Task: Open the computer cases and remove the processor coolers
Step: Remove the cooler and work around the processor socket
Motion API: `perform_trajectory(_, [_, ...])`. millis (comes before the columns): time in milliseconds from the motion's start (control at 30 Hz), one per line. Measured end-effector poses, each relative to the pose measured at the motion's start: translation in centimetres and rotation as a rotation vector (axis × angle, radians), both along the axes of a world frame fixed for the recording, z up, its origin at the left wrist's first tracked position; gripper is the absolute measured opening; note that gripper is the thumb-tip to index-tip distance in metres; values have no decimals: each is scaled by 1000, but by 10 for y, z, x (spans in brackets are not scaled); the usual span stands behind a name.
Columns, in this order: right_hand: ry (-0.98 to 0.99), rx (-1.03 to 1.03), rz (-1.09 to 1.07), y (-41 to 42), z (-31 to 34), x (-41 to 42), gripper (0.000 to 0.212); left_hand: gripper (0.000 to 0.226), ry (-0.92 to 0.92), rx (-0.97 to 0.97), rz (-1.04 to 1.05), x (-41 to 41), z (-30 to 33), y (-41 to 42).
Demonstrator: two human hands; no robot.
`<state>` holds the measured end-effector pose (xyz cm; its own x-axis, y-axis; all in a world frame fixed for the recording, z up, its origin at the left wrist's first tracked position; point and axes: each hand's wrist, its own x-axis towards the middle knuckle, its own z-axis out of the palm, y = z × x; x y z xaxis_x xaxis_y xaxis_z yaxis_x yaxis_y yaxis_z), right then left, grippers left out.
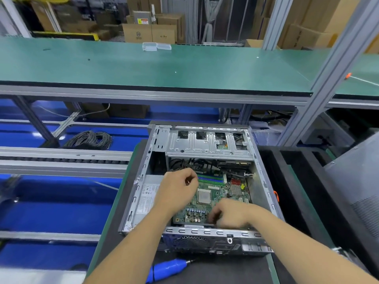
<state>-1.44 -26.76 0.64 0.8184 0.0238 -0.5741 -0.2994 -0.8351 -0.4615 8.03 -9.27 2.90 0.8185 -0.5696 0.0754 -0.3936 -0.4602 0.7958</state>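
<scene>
Working inside the open computer case (141,181) at lower centre, processor (204,197) already bare; left hand (178,191) fingers curling loosely, right hand (229,214) fingers pinching something unclear; lifting gently, avoiding motherboard (217,193) components.

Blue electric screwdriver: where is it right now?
In the head view, the blue electric screwdriver lies on the dark mat at the bottom, just in front of the open computer case, between the person's forearms; neither hand holds it.

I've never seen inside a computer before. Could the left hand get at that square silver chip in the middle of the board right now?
Probably yes. The processor lies bare with no cooler on it, the computer case is open on top, and the left hand hovers right beside it.
</scene>
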Motion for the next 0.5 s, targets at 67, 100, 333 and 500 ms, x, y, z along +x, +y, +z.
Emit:
perform_trajectory(67, [-245,-135,-231,-15,-2,21,32,16,3,-10,5,1,0,-1])
perform_trajectory(100, [-327,-233,-281,-21,-6,33,35,17,4,-5,5,2,0,-1])
perform_trajectory(333, [-401,-478,-195,-23,-43,79,39,20,-63,111,-24,1,-5,-3])
perform_trajectory(500, [-425,-570,-221,-18,-60,93,40,25,-94,131,-19,2,-7,-4])
